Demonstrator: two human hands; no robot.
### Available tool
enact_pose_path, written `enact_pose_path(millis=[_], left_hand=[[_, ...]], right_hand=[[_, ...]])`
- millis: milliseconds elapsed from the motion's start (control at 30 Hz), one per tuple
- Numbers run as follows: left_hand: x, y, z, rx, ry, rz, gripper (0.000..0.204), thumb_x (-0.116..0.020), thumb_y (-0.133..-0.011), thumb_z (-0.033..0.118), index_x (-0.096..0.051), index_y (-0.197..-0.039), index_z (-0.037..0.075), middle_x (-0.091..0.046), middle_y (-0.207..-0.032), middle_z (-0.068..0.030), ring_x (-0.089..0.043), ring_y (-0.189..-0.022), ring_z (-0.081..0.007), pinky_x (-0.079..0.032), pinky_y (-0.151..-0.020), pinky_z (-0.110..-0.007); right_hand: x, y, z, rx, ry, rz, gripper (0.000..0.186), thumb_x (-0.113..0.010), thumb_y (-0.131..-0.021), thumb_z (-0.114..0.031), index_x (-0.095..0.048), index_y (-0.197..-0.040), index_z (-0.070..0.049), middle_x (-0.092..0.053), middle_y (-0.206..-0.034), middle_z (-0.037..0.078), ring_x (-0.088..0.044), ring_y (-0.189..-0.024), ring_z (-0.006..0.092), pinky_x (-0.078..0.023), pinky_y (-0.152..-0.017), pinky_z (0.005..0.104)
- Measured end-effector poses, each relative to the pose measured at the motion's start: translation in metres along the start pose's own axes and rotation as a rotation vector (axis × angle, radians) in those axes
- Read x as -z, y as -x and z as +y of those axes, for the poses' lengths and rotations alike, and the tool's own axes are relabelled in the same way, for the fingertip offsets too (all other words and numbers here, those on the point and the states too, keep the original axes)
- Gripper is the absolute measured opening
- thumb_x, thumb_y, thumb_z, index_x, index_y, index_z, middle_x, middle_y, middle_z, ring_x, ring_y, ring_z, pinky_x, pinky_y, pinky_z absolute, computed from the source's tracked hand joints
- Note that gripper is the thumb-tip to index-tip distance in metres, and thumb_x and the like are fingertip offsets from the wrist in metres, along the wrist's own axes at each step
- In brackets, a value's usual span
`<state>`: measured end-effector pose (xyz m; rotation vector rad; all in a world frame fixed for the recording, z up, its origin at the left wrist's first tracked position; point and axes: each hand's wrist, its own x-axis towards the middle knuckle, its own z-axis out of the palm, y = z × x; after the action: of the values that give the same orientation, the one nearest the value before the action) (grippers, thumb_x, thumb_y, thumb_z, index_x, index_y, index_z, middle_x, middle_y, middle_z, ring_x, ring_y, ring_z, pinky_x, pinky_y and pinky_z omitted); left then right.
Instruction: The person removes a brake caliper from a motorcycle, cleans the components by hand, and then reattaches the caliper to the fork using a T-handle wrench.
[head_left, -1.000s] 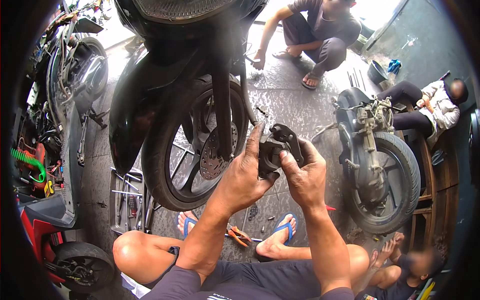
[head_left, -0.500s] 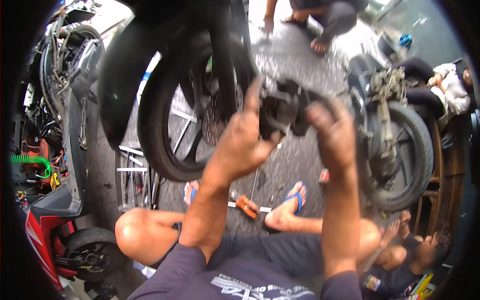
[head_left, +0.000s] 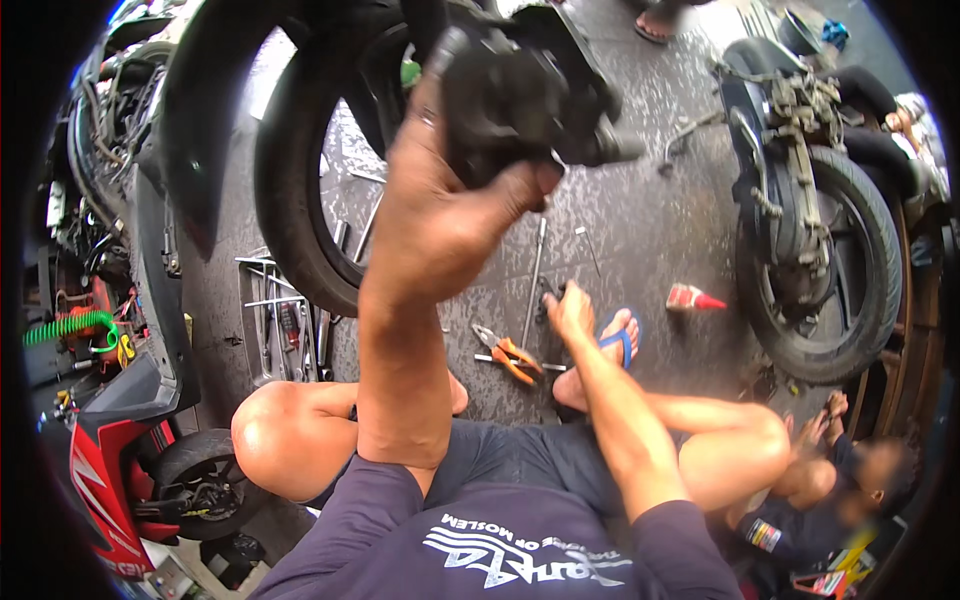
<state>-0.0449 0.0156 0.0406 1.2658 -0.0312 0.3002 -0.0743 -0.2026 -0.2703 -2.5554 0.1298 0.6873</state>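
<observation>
My left hand (head_left: 440, 215) is raised in front of the motorcycle wheel (head_left: 275, 200) and grips a black brake caliper (head_left: 520, 95), with the thumb along its lower side. Motion blurs the caliper somewhat. Lower down, my right hand (head_left: 572, 315) is near the floor by my right foot, its fingers curled at a small dark thing that I cannot make out. Close to its left are a long thin metal rod (head_left: 535, 275) and pliers with orange handles (head_left: 512, 360).
Left of my legs, a tray (head_left: 250, 310) holds several wrenches and screwdrivers. On the right stand a detached wheel assembly (head_left: 830, 270) and a small bottle with a red tip (head_left: 693, 298). A red motorcycle (head_left: 100, 490) is at the lower left; a person (head_left: 800, 500) sits lower right.
Both hands were at the caliper; now only my left hand holds it, higher up and closer. My right hand has let go and dropped to the floor beside my foot.
</observation>
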Motion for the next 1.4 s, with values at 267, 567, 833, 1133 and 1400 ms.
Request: enact_pose_path(millis=[267, 567, 833, 1133, 1400], left_hand=[[-0.007, -0.005, -0.017, -0.109, -0.242, -0.05, 0.11, -0.075, -0.082, -0.002, 0.001, -0.161, 0.0, -0.068, -0.12, -0.0138, -0.067, -0.112, -0.0218, -0.044, -0.105, -0.032], [-0.002, -0.002, -0.016, -0.133, -0.42, -0.059, 0.104, -0.072, -0.083, -0.001, -0.002, -0.16, -0.004, -0.07, -0.117, -0.0183, -0.07, -0.109, -0.0299, -0.048, -0.101, -0.035], [-0.008, -0.004, -0.014, -0.123, -0.598, -0.088, 0.102, -0.071, -0.081, -0.003, -0.008, -0.161, 0.0, -0.072, -0.114, -0.0179, -0.07, -0.109, -0.0314, -0.048, -0.101, -0.034], [-0.007, -0.003, -0.008, -0.098, -0.589, -0.1, 0.098, -0.067, -0.082, -0.001, -0.007, -0.16, -0.003, -0.064, -0.117, -0.0342, -0.062, -0.112, -0.0505, -0.048, -0.098, -0.047], [-0.009, -0.003, -0.012, -0.087, -0.677, -0.101, 0.099, -0.068, -0.081, -0.004, -0.009, -0.161, -0.002, -0.069, -0.115, -0.0251, -0.068, -0.11, -0.0399, -0.048, -0.1, -0.04]], right_hand=[[-0.023, -0.009, -0.007, -0.179, -0.019, -0.006, 0.049, -0.078, -0.082, -0.025, -0.062, -0.12, 0.001, -0.067, -0.119, 0.028, -0.064, -0.114, 0.0453, -0.052, -0.098, 0.0515], [0.091, -0.058, -0.022, 0.038, -1.285, 0.08, 0.028, -0.072, -0.089, -0.013, -0.056, -0.067, -0.011, -0.06, -0.064, 0.001, -0.052, -0.049, 0.0157, -0.047, -0.052, 0.0336], [0.309, 0.05, -0.138, 0.564, -1.346, -0.115, 0.019, -0.07, -0.093, -0.004, -0.065, -0.11, 0.001, -0.073, -0.096, 0.011, -0.072, -0.078, 0.018, -0.062, -0.068, 0.0319], [0.328, 0.08, -0.175, 0.635, -1.02, -0.173, 0.024, -0.073, -0.093, -0.011, -0.07, -0.112, 0.004, -0.074, -0.094, 0.007, -0.067, -0.078, 0.0119, -0.054, -0.07, 0.0267], [0.333, 0.09, -0.2, 0.707, -0.759, -0.056, 0.026, -0.071, -0.095, -0.011, -0.071, -0.115, 0.005, -0.074, -0.092, 0.007, -0.066, -0.076, 0.0085, -0.052, -0.067, 0.0237]])
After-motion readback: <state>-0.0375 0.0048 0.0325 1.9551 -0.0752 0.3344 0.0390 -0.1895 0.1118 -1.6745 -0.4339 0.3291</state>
